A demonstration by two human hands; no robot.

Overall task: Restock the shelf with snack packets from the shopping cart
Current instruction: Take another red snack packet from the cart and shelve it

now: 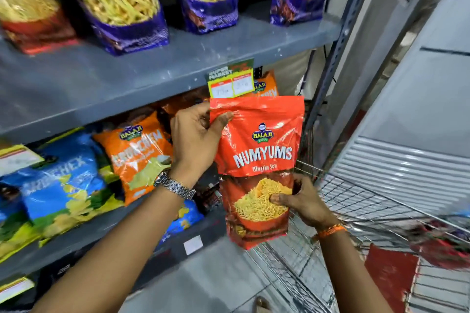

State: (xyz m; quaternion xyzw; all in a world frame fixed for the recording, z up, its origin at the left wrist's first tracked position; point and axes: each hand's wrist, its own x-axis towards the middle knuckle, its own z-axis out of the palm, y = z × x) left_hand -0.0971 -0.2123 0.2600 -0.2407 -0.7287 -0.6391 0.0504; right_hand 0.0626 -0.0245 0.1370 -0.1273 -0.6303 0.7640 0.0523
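Note:
An orange-red Numyums snack packet (259,150) is held upright in front of the right end of the grey shelf (142,79). My left hand (195,137) pinches its top left corner. At the packet's lower right, my right hand (300,201) grips it, thumb on the front. The wire shopping cart (356,213) stands just right of and below the packet, with more red packets (442,241) blurred inside it.
The upper shelf carries purple packets (122,2) of yellow sticks. The lower shelf (106,226) holds orange Crunchex (137,150) and blue packets (61,185). A price tag (230,81) hangs off the shelf edge above the packet. A white cabinet (417,109) stands at right.

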